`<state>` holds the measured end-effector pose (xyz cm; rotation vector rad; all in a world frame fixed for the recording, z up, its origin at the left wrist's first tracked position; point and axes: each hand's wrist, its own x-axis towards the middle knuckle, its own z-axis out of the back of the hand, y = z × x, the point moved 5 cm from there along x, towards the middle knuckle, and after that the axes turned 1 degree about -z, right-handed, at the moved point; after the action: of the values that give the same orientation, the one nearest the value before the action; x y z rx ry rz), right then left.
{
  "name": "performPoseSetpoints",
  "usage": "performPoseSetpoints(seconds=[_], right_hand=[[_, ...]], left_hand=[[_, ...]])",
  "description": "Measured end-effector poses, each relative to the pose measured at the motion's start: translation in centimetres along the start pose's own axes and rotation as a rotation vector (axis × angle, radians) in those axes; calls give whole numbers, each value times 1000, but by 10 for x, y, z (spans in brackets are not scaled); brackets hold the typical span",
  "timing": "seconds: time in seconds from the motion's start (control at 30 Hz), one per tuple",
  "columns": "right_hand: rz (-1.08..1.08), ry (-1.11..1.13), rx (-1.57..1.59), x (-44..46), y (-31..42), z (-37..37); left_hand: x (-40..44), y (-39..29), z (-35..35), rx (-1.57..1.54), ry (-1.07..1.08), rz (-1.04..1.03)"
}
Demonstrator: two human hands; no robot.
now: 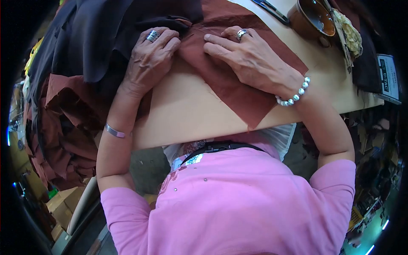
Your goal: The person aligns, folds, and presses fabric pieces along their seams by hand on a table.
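2 bare hands at work on the counter (182, 104), and here's the picture: the left hand (151, 63) curls its fingers down at the meeting of dark cloth (91, 46) and reddish-brown cloth (257, 102), fingertips tucked so that I cannot tell whether they pinch anything. Over to the right hand (253, 57), and it's resting loosely bent, fingers parted, on top of that reddish-brown cloth, which runs under the palm and tapers to a corner on the near side of the wrist. The dark cloth heaps up beyond and outside the left hand, with crumpled reddish-brown pieces (70, 102) hanging below it, outside the left forearm. Beyond the right hand, a brown pot (297, 19) sits out to the right, a dark-handled tool (272, 10) just left of it and a pale crumpled bundle (349, 36) on its far right. Now the handling: this cloth looks thin, light and soft, likely to crease and slide rather than tear, though its edge shows loose threads and might fray. Best hold, I'd judge: 1 flat palm on the panel's middle, fingertips pinching just inside the edge, clear of those threads.
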<state>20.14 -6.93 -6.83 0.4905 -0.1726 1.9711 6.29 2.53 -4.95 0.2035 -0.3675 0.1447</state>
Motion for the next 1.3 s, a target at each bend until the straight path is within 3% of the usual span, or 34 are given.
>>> performPoseSetpoints(seconds=[0.17, 0.47, 0.67, 0.77, 0.87, 0.9, 1.0, 1.1, 1.17, 1.2, 1.23, 1.27, 1.3], right_hand=[[-25, -84, -63, 1, 6, 2], [-172, 123, 65, -75, 26, 45], [-274, 109, 295, -99, 19, 67], [-253, 7, 138, -96, 12, 62], [-226, -35, 5, -90, 5, 59], [-192, -99, -5, -80, 2, 63], [-39, -404, -42, -31, -1, 102], [-64, -624, -126, 21, -31, 130], [-253, -653, -70, 44, -54, 130], [-453, -581, 88, 49, -57, 129], [-509, -546, 194, 45, -69, 114], [-569, -514, 297, 40, -81, 98], [-670, -317, 405, 36, -83, 76]], left_hand=[[8, -8, -1, -115, -65, 13], [10, -10, -9, -34, -2, 30], [9, -7, -12, -27, -95, 5], [13, -8, -5, -73, -139, -15], [11, -7, 0, -131, -37, 28], [8, -6, 3, -186, -12, 100], [9, -9, 30, -504, 377, 393], [-4, -12, 27, -1676, 193, 988], [-6, -8, 30, -1836, -80, 1074], [-10, -4, 30, -1908, -231, 1107], [-10, 4, 32, -2251, -91, 788], [-21, 11, 22, -2176, -215, 912], [-18, 6, 24, -2096, -332, 1034]])
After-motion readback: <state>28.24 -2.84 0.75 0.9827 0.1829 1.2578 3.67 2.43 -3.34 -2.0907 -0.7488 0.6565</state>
